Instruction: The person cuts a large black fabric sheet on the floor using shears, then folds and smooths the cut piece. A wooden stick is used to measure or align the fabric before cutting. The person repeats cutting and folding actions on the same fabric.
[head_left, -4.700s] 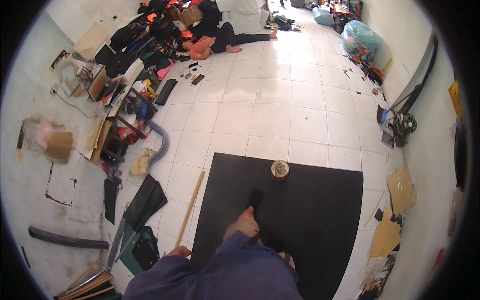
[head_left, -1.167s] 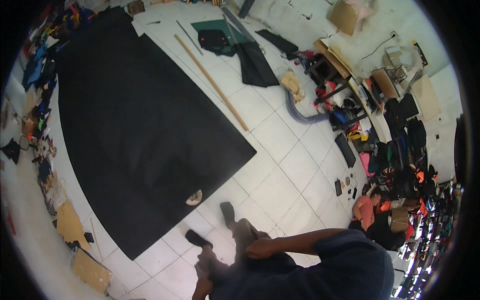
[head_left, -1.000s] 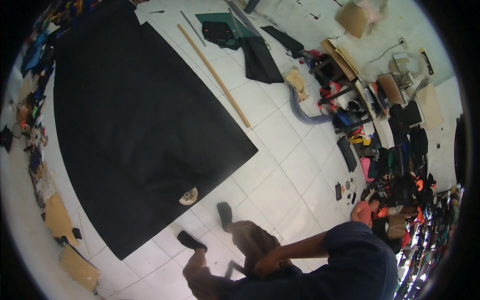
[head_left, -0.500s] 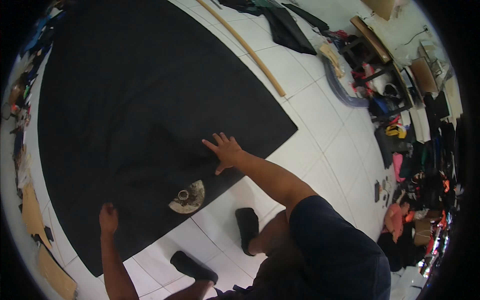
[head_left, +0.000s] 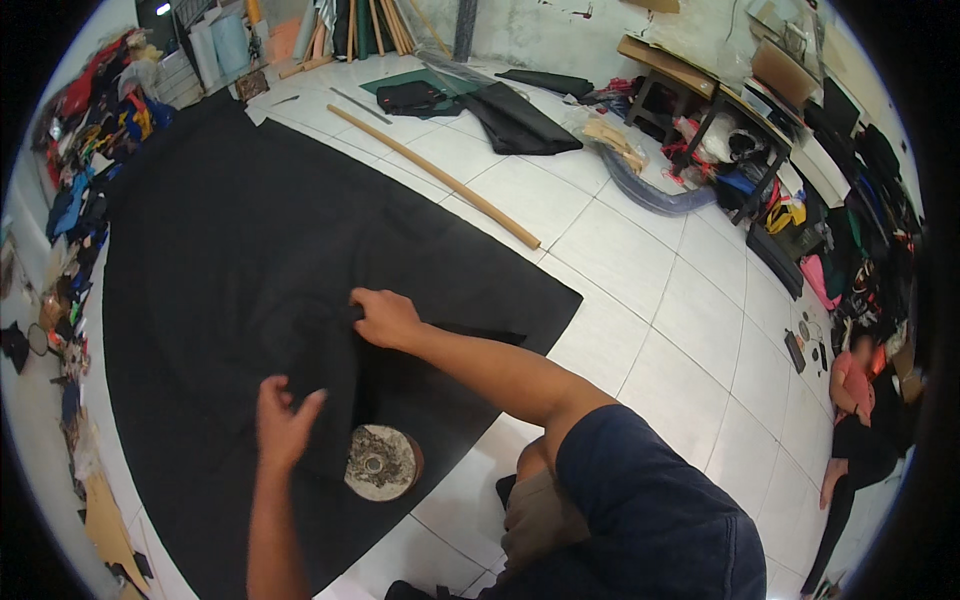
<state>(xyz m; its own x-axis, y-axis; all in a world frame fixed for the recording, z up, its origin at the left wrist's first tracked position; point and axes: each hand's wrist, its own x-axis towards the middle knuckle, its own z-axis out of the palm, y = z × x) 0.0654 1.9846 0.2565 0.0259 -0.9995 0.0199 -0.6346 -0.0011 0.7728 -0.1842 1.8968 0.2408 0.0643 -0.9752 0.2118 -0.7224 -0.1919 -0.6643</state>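
A large sheet of black fabric is spread over the floor in front of me. My right hand is closed on the fabric and lifts an edge of it, leaving a dark fold below the forearm. To the lower left, my left hand hovers near the fabric with thumb and fingers apart, slightly blurred. A round, mottled grey-and-white weight with a small ring at its centre lies between my arms, near the close edge. The fabric's raised fold cuts off its left side.
A long wooden pole lies on white floor tiles beyond the fabric. Piled clothes line the left wall; fabric rolls stand at the back. At right are a cluttered table and a seated person.
The view has tilted up. My right hand, flat and spread before, now grips and raises the fabric. My left hand's fingers have opened. More of the round weight shows.
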